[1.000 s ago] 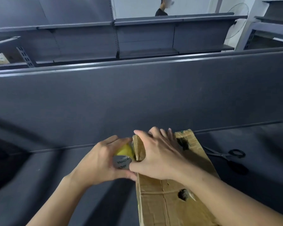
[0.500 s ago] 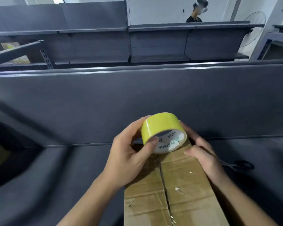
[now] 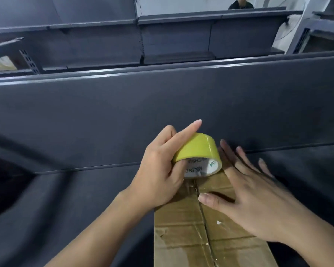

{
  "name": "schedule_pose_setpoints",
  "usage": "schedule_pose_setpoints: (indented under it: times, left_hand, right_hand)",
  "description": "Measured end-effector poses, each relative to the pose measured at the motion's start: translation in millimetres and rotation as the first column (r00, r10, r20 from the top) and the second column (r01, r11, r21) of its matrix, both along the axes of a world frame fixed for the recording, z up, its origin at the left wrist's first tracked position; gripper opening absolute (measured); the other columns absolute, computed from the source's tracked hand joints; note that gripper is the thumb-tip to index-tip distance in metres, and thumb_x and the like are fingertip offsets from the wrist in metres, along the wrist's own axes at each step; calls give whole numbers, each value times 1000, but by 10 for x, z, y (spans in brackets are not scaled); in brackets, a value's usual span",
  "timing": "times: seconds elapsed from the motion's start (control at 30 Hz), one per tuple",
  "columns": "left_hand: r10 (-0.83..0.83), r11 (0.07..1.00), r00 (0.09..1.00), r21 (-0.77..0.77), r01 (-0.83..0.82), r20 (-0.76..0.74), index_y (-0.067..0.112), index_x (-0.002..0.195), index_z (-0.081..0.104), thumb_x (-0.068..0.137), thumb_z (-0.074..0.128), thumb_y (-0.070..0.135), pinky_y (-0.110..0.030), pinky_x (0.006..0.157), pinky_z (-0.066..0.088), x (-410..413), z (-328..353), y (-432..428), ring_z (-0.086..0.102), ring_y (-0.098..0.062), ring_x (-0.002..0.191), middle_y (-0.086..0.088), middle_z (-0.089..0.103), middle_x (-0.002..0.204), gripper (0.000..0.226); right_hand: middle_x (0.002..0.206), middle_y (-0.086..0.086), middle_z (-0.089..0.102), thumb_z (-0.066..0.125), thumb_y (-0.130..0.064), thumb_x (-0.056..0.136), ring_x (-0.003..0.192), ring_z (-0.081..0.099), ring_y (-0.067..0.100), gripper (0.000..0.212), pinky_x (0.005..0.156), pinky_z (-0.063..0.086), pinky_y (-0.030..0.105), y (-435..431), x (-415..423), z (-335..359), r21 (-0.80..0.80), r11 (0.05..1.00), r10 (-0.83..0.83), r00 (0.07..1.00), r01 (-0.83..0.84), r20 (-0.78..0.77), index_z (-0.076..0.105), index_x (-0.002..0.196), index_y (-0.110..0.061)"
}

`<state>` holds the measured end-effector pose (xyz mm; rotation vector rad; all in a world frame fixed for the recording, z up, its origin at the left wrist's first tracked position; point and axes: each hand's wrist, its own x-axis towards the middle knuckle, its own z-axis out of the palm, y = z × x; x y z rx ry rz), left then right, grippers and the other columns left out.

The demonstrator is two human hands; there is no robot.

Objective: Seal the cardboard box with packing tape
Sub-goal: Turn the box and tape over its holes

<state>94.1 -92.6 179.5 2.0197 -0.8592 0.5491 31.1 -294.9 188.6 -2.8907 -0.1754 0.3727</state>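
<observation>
We are starting the seal: our left hand (image 3: 158, 170) grips the yellow packing-tape roll (image 3: 198, 149) at the 12 o'clock end of the brown cardboard box (image 3: 181, 237), over its seam (image 3: 205, 226). Our right hand (image 3: 258, 205) lies flat, fingers spread, on the box top. Next, we judge, anchor the tape and pull toward 6 o'clock.

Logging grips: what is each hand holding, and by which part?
Left hand grips the yellow tape roll, index finger across its outer band, thumb at the core rim. Right hand holds nothing, flat on the cardboard box.
</observation>
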Motion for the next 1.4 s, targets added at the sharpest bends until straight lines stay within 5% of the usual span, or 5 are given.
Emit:
schedule_pose_setpoints:
  times: [0.17, 0.3, 0.87, 1.2, 1.4]
  left_hand:
    - [-28, 994, 1000, 108, 27, 4, 17, 113, 78, 65, 60, -3, -15, 58, 36, 76, 392, 330, 50, -12, 63, 4, 52, 75, 55]
    - [-41, 935, 993, 345, 76, -106, 32, 105, 81, 72, 64, 29, -20, 54, 43, 55, 637, 630, 60, -14, 62, 11, 58, 78, 37]
    - [72, 732, 988, 680, 40, -136, 66, 132, 54, 72, 47, 14, -18, 59, 48, -154, 301, 1359, 54, -1, 66, 20, 47, 84, 79]
    - [2, 964, 990, 263, 36, -142, 34, 143, 60, 91, 70, 10, -15, 66, 49, -240, -711, 1307, 56, -7, 72, 9, 50, 95, 58]
    - [109, 993, 978, 68, -98, -176, 27, 128, 73, 88, 64, -1, -24, 57, 47, -334, -963, 1086, 58, -19, 71, -2, 55, 92, 50]
  right_hand:
    - [142, -28, -54, -4, -100, 64, 145, -37, 9, 112, 125, -8, 48, -13, -29, 14, -69, 998, 2, 1000, -1, 4, -35, 149, -34]
    - [142, -27, -55, -9, -101, 62, 145, -38, 9, 113, 125, -8, 47, 11, -27, 21, -102, 995, 16, 1000, -16, -2, -38, 148, -33]
    - [148, -26, -49, -6, -104, 56, 145, -36, 11, 115, 125, -8, 50, 74, -3, 23, -114, 992, 52, 997, -58, -56, -43, 143, -39]
    - [161, -14, -34, -3, -78, 90, 145, -38, 9, 87, 119, -20, 51, 163, -16, 79, -202, 951, 255, 964, -235, 78, -24, 155, -26]
    - [163, 31, -5, -1, -90, 78, 153, -8, 45, 118, 119, -16, 60, 758, 39, 217, -394, 892, 211, 975, -220, -68, -18, 153, 0]
